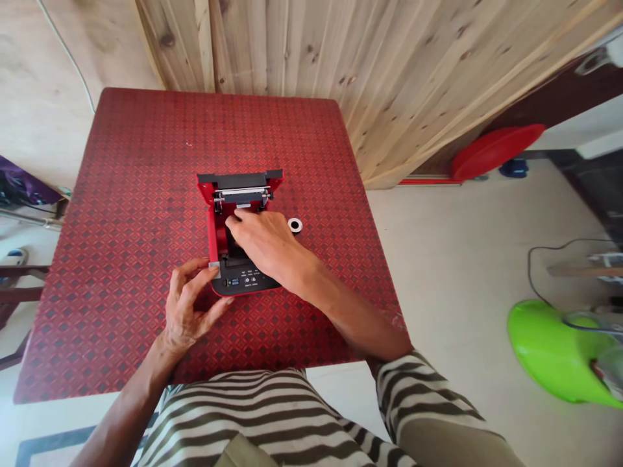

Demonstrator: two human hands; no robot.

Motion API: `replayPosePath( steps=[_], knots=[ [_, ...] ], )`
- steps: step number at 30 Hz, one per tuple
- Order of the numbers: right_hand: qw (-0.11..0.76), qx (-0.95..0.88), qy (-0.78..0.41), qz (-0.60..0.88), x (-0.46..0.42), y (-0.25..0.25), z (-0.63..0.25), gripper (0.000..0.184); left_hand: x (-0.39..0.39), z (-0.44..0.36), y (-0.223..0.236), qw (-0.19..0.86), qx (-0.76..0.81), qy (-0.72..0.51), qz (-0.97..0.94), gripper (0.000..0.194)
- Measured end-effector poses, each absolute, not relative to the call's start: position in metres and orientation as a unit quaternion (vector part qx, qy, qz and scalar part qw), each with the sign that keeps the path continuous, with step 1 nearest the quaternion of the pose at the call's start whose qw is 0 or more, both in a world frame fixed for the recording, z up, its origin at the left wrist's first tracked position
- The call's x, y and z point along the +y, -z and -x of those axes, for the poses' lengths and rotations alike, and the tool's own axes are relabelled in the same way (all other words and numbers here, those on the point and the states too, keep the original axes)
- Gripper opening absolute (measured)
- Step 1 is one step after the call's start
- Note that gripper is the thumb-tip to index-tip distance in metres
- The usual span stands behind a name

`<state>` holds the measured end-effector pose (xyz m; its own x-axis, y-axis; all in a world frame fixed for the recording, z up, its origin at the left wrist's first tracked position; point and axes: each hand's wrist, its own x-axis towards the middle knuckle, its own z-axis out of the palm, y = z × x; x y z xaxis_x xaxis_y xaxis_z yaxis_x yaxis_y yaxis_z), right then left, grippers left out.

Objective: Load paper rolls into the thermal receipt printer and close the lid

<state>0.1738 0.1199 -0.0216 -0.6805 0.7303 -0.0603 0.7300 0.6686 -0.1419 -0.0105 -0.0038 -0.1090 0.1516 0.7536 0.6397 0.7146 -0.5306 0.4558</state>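
Observation:
A small red and black receipt printer (243,275) sits on the table with its lid (243,178) raised toward the back. My left hand (187,305) grips the printer's front left corner, fingers on the side and top, thumb at the front edge. My right hand (263,240) reaches over the paper bay from the right, its fingers curled down into the bay. What those fingertips touch or hold is hidden beneath the hand. Just right of the printer stands a small white paper roll (294,225) with a dark core, close to my right wrist.
A red patterned cover (136,214) lies over the table, which meets a wooden plank wall (302,45) at the back. On the floor to the right is a bright green plastic stool (549,350). A red round basin (496,152) leans farther back.

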Motion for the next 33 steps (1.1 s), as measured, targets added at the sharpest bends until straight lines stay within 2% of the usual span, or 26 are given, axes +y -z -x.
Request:
replayPosePath(
  steps=[8, 10, 12, 15, 18, 21, 25, 27, 33],
  knots=[
    [-0.032, -0.905, -0.100, 0.411, 0.127, 0.020, -0.164, 0.033, -0.004, 0.012, 0.111, 0.026, 0.486, -0.430, -0.761, 0.064],
    [-0.016, -0.900, -0.102, 0.423, 0.119, 0.015, -0.170, 0.030, -0.004, 0.012, 0.111, 0.026, 0.485, -0.428, -0.762, 0.064],
    [0.038, -0.898, -0.095, 0.429, 0.107, 0.008, -0.184, 0.024, -0.003, 0.012, 0.111, 0.027, 0.484, -0.431, -0.761, 0.063],
    [0.189, -0.871, -0.128, 0.434, 0.087, 0.003, -0.219, 0.014, -0.002, 0.012, 0.111, 0.028, 0.483, -0.432, -0.761, 0.063],
    [0.355, -0.786, -0.225, 0.454, 0.068, 0.012, -0.259, 0.019, -0.002, 0.013, 0.112, 0.021, 0.485, -0.425, -0.764, 0.063],
    [0.434, -0.687, -0.296, 0.502, 0.052, 0.041, -0.284, 0.022, -0.001, 0.014, 0.113, 0.013, 0.489, -0.420, -0.764, 0.063],
    [0.450, -0.609, -0.375, 0.534, 0.035, 0.092, -0.286, 0.020, 0.000, 0.015, 0.115, 0.016, 0.483, -0.427, -0.765, 0.065],
    [0.445, -0.606, -0.370, 0.546, 0.030, 0.108, -0.280, 0.019, 0.000, 0.016, 0.115, 0.016, 0.477, -0.431, -0.766, 0.066],
    [0.405, -0.664, -0.337, 0.531, 0.026, 0.116, -0.272, 0.018, 0.001, 0.016, 0.117, 0.007, 0.490, -0.429, -0.759, 0.061]
  ],
)
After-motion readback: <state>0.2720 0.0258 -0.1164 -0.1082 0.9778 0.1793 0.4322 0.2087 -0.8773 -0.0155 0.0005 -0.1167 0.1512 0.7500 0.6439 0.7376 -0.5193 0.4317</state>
